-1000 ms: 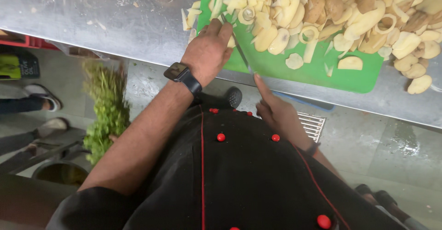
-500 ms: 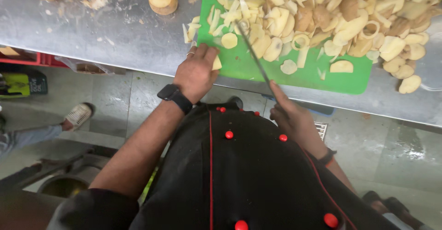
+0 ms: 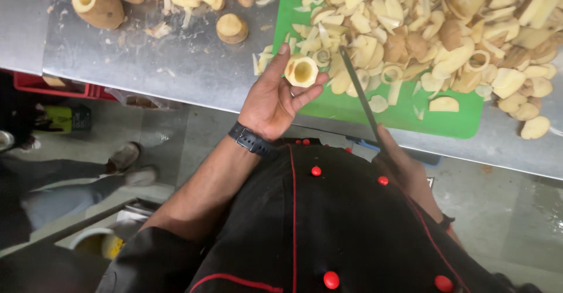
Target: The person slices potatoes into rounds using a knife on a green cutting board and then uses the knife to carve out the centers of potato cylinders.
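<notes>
Hollowed potato piece (image 3: 302,71), pale and ring-shaped, between left hand (image 3: 271,98) fingers.

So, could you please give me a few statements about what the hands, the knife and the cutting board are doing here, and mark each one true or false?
1. The left hand holds a hollowed-out potato piece in its fingertips. True.
2. The cutting board is red. False: it is green, and a pile of potato slices covers most of it.
3. The right hand holds a knife whose blade reaches over the board. True.
4. The left wrist is bare. False: it wears a dark wristwatch.
5. The whole cored potato lies on the board. False: it lies on the steel counter, left of the board.
</notes>
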